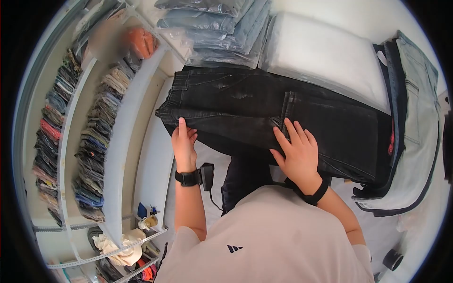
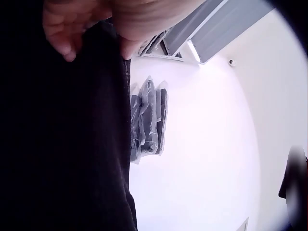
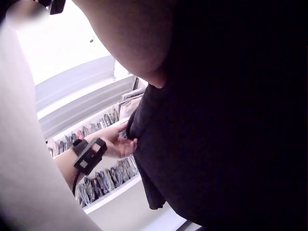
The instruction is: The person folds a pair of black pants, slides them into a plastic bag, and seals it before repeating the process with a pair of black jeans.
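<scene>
Black jeans [image 1: 236,94] lie folded lengthwise across the surface in front of me, elastic-looking waistband [image 1: 178,94] to the left. My left hand [image 1: 185,146] pinches their near edge just below the waistband, thumb on top and fingers curled underneath. The left wrist view shows this hand [image 2: 144,17] at the dark cloth's edge. Spread fingers of my right hand [image 1: 300,153] rest flat on the upper leg, beside a stitched seam. In the right wrist view the jeans [image 3: 231,144] fill most of the right side.
Bagged folded jeans [image 1: 207,23] are stacked at the back, beside a pile of clear plastic bags [image 1: 325,52]. Light blue jeans [image 1: 415,108] hang over dark ones at the right. Shelves [image 1: 127,127] packed with bagged clothes stand at the left.
</scene>
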Available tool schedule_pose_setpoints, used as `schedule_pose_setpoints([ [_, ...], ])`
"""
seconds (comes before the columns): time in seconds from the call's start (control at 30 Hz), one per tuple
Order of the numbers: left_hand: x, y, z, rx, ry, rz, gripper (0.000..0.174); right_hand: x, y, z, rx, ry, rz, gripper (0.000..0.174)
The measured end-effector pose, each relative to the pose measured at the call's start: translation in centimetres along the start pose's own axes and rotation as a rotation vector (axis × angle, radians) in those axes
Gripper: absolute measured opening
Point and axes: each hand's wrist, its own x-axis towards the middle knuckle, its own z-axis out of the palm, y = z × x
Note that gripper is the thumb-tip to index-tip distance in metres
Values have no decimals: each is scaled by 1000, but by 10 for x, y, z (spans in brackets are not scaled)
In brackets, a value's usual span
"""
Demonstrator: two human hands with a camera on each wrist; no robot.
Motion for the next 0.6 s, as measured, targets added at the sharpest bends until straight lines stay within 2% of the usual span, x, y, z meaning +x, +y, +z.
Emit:
schedule_pose_setpoints([
  [0.07,17,8,5,182,5,-84,47,0,0,-1,5,3,3,51],
  [0.17,30,21,17,348,64,-96,43,0,1,-1,10,-6,16,51],
  [0.2,31,23,23,352,58,-94,43,0,1,0,14,2,11,51],
  [0.27,31,23,34,375,149,48,35,-1,1,0,19,9,12,50],
  [0.4,41,23,32,355,92,53,32,-2,2,0,35,42,-3,50],
  [0.47,41,31,39,149,80,115,35,-4,5,1,52,63,-20,50],
  [0.5,41,36,42,92,80,254,35,-4,5,0,44,75,7,50],
  [0.6,-20,83,82,62,86,566,37,-5,6,-2,88,62,-2,47],
])
